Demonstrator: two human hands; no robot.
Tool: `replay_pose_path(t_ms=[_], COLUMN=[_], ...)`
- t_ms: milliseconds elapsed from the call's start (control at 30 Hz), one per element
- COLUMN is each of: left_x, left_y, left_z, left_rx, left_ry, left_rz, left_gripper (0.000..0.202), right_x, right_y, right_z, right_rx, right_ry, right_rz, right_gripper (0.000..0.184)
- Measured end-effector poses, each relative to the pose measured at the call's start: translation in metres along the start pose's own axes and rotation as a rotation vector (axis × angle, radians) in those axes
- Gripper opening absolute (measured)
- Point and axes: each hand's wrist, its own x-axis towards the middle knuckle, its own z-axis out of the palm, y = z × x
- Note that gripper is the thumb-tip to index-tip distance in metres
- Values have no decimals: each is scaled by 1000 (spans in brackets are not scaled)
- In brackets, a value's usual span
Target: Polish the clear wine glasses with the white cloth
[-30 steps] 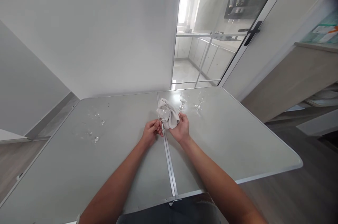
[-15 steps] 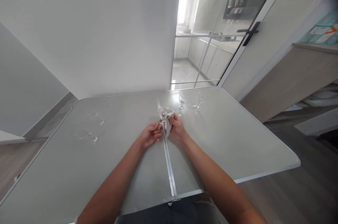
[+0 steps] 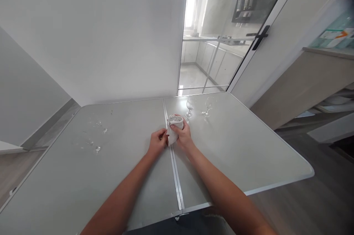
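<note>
Near the table's middle seam, my right hand (image 3: 184, 134) is closed around a white cloth (image 3: 173, 137), its thumb pressed on the front. The cloth wraps a clear stemmed glass (image 3: 174, 118); only part of the bowl shows, and the rest is covered. My left hand (image 3: 157, 142) is closed, fingertips pinched at the lower left of the cloth, where the glass's stem seems to be. Just beyond my right hand stands a clear stemmed glass (image 3: 189, 109), with another stemmed glass (image 3: 207, 109) to its right.
Two more transparent glasses, a farther glass (image 3: 104, 130) and a nearer glass (image 3: 97, 149), are on the left part of the pale table (image 3: 124, 128); their outlines are faint. A wall (image 3: 124, 43) and a glazed door (image 3: 212, 58) border the far edge. Shelving (image 3: 312, 80) stands at right.
My right hand has shifted its hold, its thumb now across the cloth's front, and the cloth covers more of the glass. My left fingers have curled in closer.
</note>
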Motion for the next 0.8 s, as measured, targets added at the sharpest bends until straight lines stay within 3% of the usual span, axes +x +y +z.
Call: replay_pose_path(t_ms=[67, 133, 267, 367, 467, 700, 800], left_x=[-1, -2, -2, -2, -2, -2, -2], left_y=[1, 4, 8, 9, 11, 10, 8], left_z=[1, -1, -4, -6, -9, -16, -15], left_rx=[163, 213, 55, -236, -445, -585, -613], left_ry=[105, 103, -151, -363, -473, -488, -455], left_rz=[114, 158, -34, -240, -350, -416, -415], left_gripper=[29, 25, 38, 43, 45, 42, 41], right_x=[0, 0, 3, 3, -1, -7, -8], right_y=[2, -1, -15, -20, -18, -19, -18], right_z=[1, -1, -7, -8, -5, 0, 3], right_rx=[-38, -10, 156, 206, 192, 143, 92], right_ry=[118, 157, -21, -164, -224, -283, -256], right_rz=[-59, -99, -35, 25, 38, 94, 48], right_gripper=[60, 56, 43, 47, 54, 65, 65])
